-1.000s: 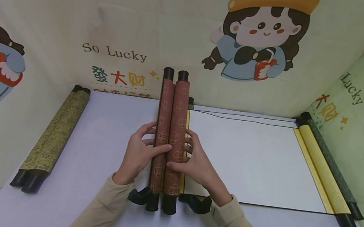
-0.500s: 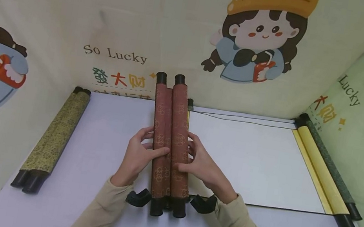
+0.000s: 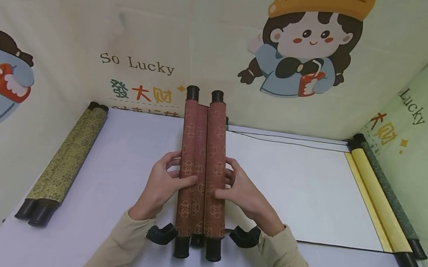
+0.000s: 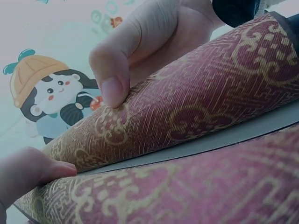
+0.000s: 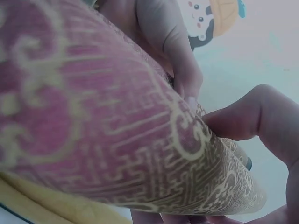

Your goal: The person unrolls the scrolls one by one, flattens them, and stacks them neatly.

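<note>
A dark red scroll (image 3: 218, 171) with gold floral patterns and black rod ends is held tilted over the table, rolled from both sides. A strip of its red backing shows between the two rolls. My left hand (image 3: 162, 181) grips the left roll, thumb across the front and fingers behind. The right roll is pinched by my right hand (image 3: 244, 194), whose thumb (image 5: 238, 116) presses on the patterned cloth in the right wrist view. A pale gap between the rolls shows in the left wrist view.
An unrolled scroll with a white sheet (image 3: 293, 188) lies to the right, its yellow-edged roll (image 3: 382, 197) at the far side; its left end is hidden behind the red scroll. A rolled olive-patterned scroll (image 3: 62, 165) lies at the left. Cartoon-printed cloth (image 3: 214, 26) backs the table.
The red scroll has tilted, its lower end shifting right, and its two rolls have spread slightly apart. My right hand has moved a little to the right; the left hand has barely moved.
</note>
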### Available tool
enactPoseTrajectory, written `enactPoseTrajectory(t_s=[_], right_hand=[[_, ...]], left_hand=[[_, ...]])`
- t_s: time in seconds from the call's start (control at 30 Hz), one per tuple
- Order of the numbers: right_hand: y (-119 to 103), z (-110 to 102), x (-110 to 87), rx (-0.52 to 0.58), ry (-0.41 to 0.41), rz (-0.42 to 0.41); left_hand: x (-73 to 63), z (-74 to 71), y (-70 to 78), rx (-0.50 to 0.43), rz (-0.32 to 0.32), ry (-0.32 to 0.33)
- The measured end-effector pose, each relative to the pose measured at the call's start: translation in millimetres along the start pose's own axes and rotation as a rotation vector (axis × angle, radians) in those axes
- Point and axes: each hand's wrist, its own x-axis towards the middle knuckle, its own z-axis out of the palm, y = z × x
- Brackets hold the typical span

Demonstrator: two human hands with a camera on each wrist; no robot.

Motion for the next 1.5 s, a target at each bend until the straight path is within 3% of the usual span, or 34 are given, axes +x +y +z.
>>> enactPoseTrajectory(t_s=[0.8, 1.5], right_hand=[[0.3, -7.9, -2.1, -0.077, 0.047, 0.062], [-1.2, -24.7, -6.9, -0.107, 0.125, 0.098]], left_hand=[[-4.4, -7.4, -7.5, -0.037, -0.010, -0.046], [-1.6, -29.4, -11.8, -0.058, -0.050, -0.025]])
